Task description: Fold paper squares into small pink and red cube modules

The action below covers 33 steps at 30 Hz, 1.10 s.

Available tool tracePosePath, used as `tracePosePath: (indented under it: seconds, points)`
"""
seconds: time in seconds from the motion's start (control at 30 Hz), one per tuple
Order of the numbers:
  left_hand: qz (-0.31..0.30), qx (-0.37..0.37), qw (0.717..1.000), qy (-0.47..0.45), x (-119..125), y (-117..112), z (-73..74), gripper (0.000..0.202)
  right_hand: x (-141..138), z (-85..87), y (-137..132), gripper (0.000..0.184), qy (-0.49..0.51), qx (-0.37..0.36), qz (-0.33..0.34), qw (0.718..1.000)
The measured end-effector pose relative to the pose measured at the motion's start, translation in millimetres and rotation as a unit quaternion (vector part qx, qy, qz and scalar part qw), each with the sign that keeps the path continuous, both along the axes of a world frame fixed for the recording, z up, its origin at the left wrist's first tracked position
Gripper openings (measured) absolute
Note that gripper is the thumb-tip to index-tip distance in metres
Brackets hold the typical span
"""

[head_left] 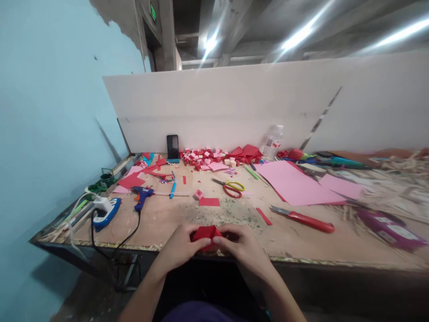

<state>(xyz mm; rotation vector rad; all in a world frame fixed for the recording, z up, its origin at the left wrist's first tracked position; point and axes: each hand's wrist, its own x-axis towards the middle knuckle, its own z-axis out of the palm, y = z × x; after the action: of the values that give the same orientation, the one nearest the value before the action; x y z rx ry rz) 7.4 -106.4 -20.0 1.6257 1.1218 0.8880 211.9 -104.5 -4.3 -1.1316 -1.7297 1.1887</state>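
At the table's front edge, a folded piece of red paper [205, 233] is held between both hands. My left hand [182, 246] is closed on its left side, the thumb lying along the front. On the right side my right hand [239, 243] pinches it, with that thumb close to the other. Some of the fingers are hidden behind the paper. Just beyond lie a flat red paper rectangle [209, 202] and a small pink paper cube [199, 194]. A narrow red strip [264, 216] rests to the right of my hands.
Scissors [233, 188] and a red-handled knife [311, 221] lie on the table. On the left are a blue glue gun [143, 195] and a power strip [107, 214]. Small paper cubes [204, 157] are heaped behind, near a phone [173, 146]. Pink sheets [301, 183] spread rightward.
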Motion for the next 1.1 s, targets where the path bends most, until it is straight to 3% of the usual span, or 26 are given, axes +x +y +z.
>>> tracePosePath:
  seconds: [1.1]
  points:
    - [-0.009,-0.002,1.0,0.025,-2.3,-1.0,4.0,0.031,0.0,-2.0,5.5,0.022,-0.013,-0.009,0.005,1.0]
